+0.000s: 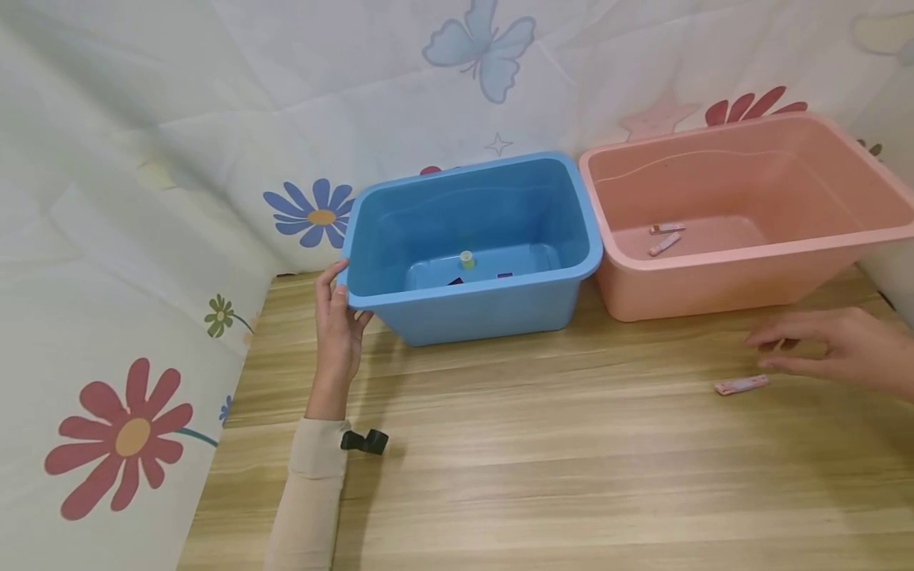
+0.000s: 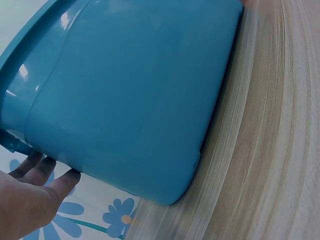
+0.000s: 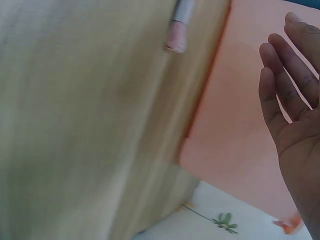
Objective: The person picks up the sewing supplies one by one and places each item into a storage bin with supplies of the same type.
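My left hand (image 1: pixel 337 337) grips the rim of a blue plastic bin (image 1: pixel 478 317) at its left end. In the left wrist view, several of its fingers (image 2: pixel 62 182) lie against the outer wall below the rim. On the wooden table, in front of a pink bin (image 1: pixel 714 285), lies a pink nail clipper (image 1: pixel 743 385). My right hand (image 1: pixel 846 349) hovers just behind and right of that clipper, fingers loosely bent, holding nothing. Two more nail clippers, one (image 1: pixel 667 228) behind the other (image 1: pixel 664 244), rest on the pink bin's floor.
Inside the blue bin stands a small pale cylinder (image 1: pixel 467 258), with two small dark pieces partly hidden by the front wall. Both bins stand side by side at the table's back, against a flowered cloth (image 1: pixel 400 87). A black clip (image 1: pixel 364 442) juts from the left sleeve.
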Demonstrator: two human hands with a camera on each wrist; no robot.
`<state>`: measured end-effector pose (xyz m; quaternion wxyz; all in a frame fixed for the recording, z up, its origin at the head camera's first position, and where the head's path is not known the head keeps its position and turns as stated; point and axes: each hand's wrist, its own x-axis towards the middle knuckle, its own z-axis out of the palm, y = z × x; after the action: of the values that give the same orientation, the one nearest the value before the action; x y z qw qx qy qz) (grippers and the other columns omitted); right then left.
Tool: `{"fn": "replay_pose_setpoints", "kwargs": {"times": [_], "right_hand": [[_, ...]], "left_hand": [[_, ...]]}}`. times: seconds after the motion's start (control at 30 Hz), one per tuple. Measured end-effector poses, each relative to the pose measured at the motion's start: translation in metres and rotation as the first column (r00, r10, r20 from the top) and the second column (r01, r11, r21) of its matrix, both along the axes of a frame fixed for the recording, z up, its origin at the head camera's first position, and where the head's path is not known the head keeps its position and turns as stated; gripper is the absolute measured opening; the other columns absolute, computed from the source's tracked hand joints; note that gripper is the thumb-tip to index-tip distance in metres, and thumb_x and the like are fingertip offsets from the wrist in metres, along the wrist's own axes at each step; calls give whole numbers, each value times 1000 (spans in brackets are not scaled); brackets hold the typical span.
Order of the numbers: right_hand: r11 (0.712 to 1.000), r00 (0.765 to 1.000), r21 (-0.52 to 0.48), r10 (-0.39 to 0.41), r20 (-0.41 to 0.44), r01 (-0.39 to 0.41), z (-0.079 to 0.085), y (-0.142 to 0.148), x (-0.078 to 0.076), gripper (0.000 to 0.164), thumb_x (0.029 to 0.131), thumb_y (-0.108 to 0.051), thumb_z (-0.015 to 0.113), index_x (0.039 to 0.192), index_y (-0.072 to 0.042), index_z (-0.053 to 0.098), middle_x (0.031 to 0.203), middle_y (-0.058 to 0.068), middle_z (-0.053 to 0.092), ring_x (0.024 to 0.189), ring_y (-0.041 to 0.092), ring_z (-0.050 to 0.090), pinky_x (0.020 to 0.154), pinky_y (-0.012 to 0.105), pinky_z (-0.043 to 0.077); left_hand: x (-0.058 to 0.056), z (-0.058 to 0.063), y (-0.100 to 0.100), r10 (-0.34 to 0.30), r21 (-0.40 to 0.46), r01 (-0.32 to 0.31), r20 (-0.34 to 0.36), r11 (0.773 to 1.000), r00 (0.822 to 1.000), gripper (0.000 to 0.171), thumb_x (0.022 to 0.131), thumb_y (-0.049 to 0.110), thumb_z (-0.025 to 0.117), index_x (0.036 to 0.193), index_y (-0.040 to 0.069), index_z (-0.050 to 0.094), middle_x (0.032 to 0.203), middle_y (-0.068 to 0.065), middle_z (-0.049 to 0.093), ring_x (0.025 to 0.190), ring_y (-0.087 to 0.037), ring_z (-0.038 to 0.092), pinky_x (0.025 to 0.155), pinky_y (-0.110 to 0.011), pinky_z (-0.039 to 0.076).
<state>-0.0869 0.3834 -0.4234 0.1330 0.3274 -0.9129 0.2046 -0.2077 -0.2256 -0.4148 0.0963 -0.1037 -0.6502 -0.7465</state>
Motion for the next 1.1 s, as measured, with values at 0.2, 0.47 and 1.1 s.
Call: {"fn": "replay_pose_setpoints", "kwargs": {"times": [0.2,0.47,1.1], "right_hand": [[1000,1000,-13,-5,-5,5,-20,1,4,54,54,-10,95,103,-23,77,100,-20,71,88,-9,63,67,6,44],[993,993,-7,-115,21,115,-41,-3,14,49,55,-12,95,101,-22,78,99,-13,74,83,-2,66,68,6,44],[988,990,-64,-138,30,139,-69,7,20,47,54,-6,94,94,-26,80,98,-12,70,94,-15,54,73,5,40]], "left_hand": [[0,1,0,-5,1,5,-5,1000,1000,46,104,35,50,148,25,41,149,-12,40,133,-48,45,92,-34,54],[1,-3,-2,11,11,-11,10,1000,1000,46,103,38,52,146,25,42,150,-11,39,132,-48,45,91,-33,53],[0,0,0,-5,13,5,0,1000,1000,48,103,39,53,147,25,41,149,-12,39,133,-47,45,93,-35,52]]}}
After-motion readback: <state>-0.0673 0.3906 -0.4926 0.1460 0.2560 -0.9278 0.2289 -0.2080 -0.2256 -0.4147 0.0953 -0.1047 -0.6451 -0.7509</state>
